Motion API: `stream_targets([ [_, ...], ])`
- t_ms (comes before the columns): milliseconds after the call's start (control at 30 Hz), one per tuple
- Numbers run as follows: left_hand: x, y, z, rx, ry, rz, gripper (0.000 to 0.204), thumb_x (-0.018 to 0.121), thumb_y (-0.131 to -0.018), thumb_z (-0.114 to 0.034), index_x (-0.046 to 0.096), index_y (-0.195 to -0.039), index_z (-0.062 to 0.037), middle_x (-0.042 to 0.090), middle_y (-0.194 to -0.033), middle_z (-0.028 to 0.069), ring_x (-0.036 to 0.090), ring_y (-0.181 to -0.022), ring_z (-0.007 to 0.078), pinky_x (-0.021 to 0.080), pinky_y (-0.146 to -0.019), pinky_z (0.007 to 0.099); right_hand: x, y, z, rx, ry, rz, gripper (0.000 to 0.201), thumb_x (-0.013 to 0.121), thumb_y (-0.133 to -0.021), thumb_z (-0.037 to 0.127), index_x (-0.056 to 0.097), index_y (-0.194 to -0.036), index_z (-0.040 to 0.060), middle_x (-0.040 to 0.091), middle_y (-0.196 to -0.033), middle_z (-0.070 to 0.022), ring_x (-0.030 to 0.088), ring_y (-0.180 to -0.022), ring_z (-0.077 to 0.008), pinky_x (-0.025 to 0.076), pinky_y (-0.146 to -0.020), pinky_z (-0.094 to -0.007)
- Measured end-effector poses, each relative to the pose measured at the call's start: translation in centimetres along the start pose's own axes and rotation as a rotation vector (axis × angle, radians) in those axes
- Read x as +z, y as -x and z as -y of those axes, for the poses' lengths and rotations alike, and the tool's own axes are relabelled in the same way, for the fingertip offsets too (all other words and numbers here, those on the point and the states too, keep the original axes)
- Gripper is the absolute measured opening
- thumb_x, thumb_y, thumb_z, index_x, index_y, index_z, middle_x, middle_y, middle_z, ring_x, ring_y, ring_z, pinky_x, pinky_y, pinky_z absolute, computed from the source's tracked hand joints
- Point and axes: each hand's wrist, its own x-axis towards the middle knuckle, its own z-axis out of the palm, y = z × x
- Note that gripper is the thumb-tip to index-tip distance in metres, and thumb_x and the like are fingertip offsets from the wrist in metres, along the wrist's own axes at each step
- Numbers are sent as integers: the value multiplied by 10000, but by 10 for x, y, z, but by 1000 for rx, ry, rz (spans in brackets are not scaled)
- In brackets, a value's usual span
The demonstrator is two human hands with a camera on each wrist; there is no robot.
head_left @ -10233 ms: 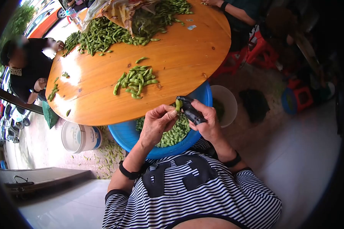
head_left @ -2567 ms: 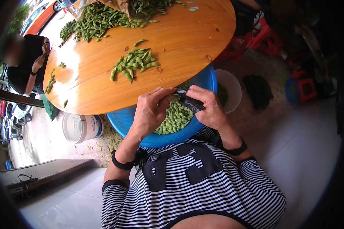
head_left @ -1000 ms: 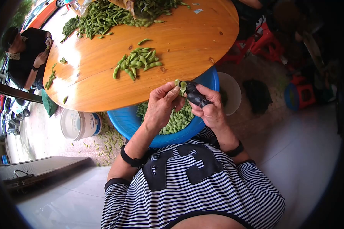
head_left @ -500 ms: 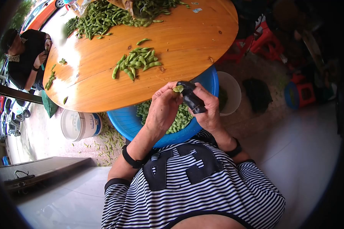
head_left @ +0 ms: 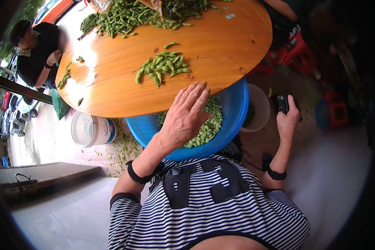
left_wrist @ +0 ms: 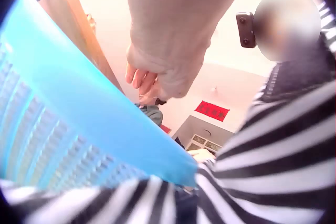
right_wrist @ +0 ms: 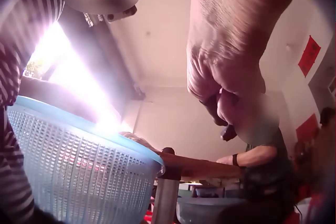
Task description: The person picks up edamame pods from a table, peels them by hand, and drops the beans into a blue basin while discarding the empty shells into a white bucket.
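My left hand (head_left: pixel 185 116) reaches over the blue basket (head_left: pixel 238 109), its fingers extended toward the table edge, just below a small pile of green soybean pods (head_left: pixel 164 66). Nothing shows in its fingers; the palm is hidden. Shelled green beans (head_left: pixel 209 128) fill the bottom of the basket. Out to the right, past a translucent bucket (head_left: pixel 261 105), hangs my right hand (head_left: pixel 288 120). A black covering (head_left: pixel 283 104) wraps some of its fingers, and no pod shows in them. A yellowish-green hull (head_left: pixel 270 92) appears between bucket and hand. In the right wrist view, that hand (right_wrist: pixel 228 71) points downward, partly blurred.
A big heap of pods (head_left: pixel 125 18) lies at the back of the wooden table (head_left: pixel 116 89). One person (head_left: pixel 39 52) sits at its left side. A white bucket (head_left: pixel 84 130) stands by scattered hulls (head_left: pixel 123 150) on the floor. Red stools (head_left: pixel 298 54) stand at right.
My right hand has swung right, away from the left hand and past the basket. The green pod pinched between both hands is gone from them. My left fingers have straightened toward the table.
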Motion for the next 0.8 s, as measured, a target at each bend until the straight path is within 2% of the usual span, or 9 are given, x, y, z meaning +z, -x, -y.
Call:
stream_targets([
  [100, 20, -8, 3, -17, -258, 194, 800, 591, -852, -466, 310, -1403, 41, 323, -1485, 181, 301, -1380, 319, 204, -1128, 501, -4, 3, 13, 53, -82, 55, 374, 535, -738, -77, 573, -1109, -83, 633, -1028, -262, 638, -947, -358, 482, -842, -340],
  [267, -2, 13, 15, -72, -388, 209, 834, 492, -863, -567, 303, -1423, 22, 321, -1492, 172, 291, -1389, 311, 152, -1142, 504, -1, -2, 8, -10, -180, 89, 391, 521, -729, -94, 570, -1116, -89, 636, -992, -258, 638, -906, -351, 484, -814, -346],
  [467, -51, 52, 49, -291, -613, 211, 779, 381, -896, -602, 341, -1432, -37, 335, -1494, 139, 277, -1400, 282, 134, -1146, 503, 2, 4, 8, -51, -135, 98, 356, 530, -730, -105, 582, -1081, -74, 631, -931, -237, 636, -849, -349, 484, -771, -350],
  [533, -61, 69, 69, -284, -686, 112, 607, 464, -934, -483, 448, -1370, -61, 358, -1476, 149, 314, -1378, 305, 202, -1134, 483, 4, 5, 10, -47, -161, 157, 312, 533, -736, -105, 583, -1041, -63, 621, -907, -229, 631, -830, -353, 484, -747, -351],
  [600, -76, 77, 96, -437, -629, -192, 379, 543, -947, -274, 563, -1243, -38, 405, -1438, 162, 385, -1325, 337, 310, -1090, 455, 4, 5, 16, -50, -156, 161, 298, 533, -737, -104, 581, -1028, -60, 616, -896, -225, 629, -820, -354, 483, -737, -349],
  [633, -85, 76, 108, -450, -615, -349, 215, 569, -906, -81, 636, -1098, -8, 462, -1382, 176, 453, -1262, 359, 391, -1035, 426, 5, 5, 19, -53, -149, 164, 285, 534, -738, -104, 579, -1015, -57, 611, -885, -222, 626, -810, -355, 483, -727, -347],
  [667, -94, 73, 119, -432, -597, -465, 159, 608, -873, -59, 677, -1013, -31, 597, -1194, 148, 550, -1119, 329, 442, -948, 408, 6, 5, 21, -55, -149, 164, 285, 534, -738, -104, 579, -1015, -57, 611, -885, -222, 626, -810, -355, 483, -727, -347],
  [767, -108, 39, 107, -407, -437, -476, 90, 669, -820, -42, 709, -899, -59, 630, -791, 62, 568, -812, 225, 460, -739, 348, 8, 5, 26, -97, -144, 158, 283, 533, -741, -106, 580, -1015, -52, 608, -872, -213, 617, -798, -362, 481, -721, -346],
  [800, -106, 26, 100, -420, -331, -401, 83, 680, -794, -33, 713, -867, -57, 620, -773, 72, 563, -782, 227, 460, -721, 334, 8, 6, 29, -105, -160, 163, 282, 534, -742, -107, 579, -1014, -51, 606, -872, -213, 615, -796, -366, 481, -718, -347],
])
